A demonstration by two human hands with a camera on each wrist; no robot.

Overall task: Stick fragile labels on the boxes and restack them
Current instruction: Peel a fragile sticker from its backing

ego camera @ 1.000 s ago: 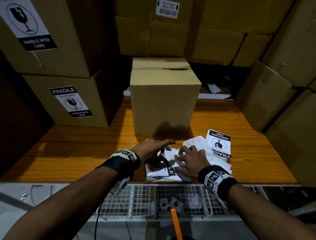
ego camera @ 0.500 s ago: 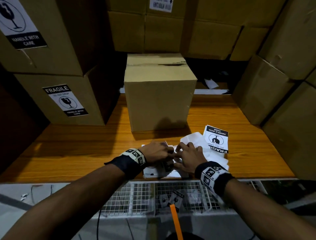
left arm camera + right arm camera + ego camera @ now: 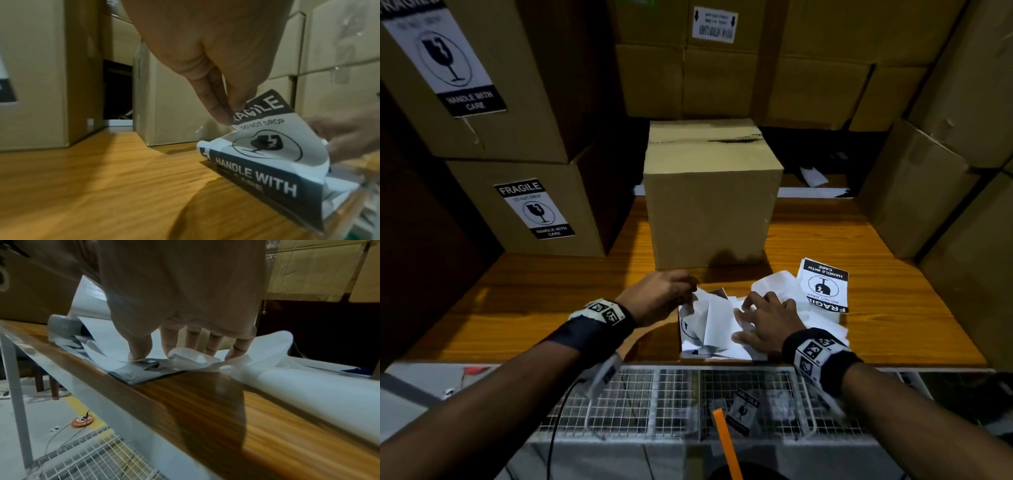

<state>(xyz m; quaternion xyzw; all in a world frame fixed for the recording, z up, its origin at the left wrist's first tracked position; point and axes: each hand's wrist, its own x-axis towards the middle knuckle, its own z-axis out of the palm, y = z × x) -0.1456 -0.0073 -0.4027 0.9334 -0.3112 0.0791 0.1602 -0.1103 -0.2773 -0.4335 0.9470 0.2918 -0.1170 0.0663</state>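
Right in front of the unlabelled box (image 3: 710, 202), the left hand (image 3: 659, 296) pinches a corner of the fragile label (image 3: 265, 141) to peel it upward, while the right hand (image 3: 767, 323) presses flat fingers on the backing sheets (image 3: 144, 368) so they stay put.

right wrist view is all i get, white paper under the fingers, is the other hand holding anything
Observer: Yes. The left hand pinches the top corner of a fragile label and curls it up off the stack.
Operator: whats my hand doing then
Observer: The right hand presses the label stack flat on the wooden table.
Operator: any box ready for it
Observer: One unlabelled box stands on the table just behind the stack.
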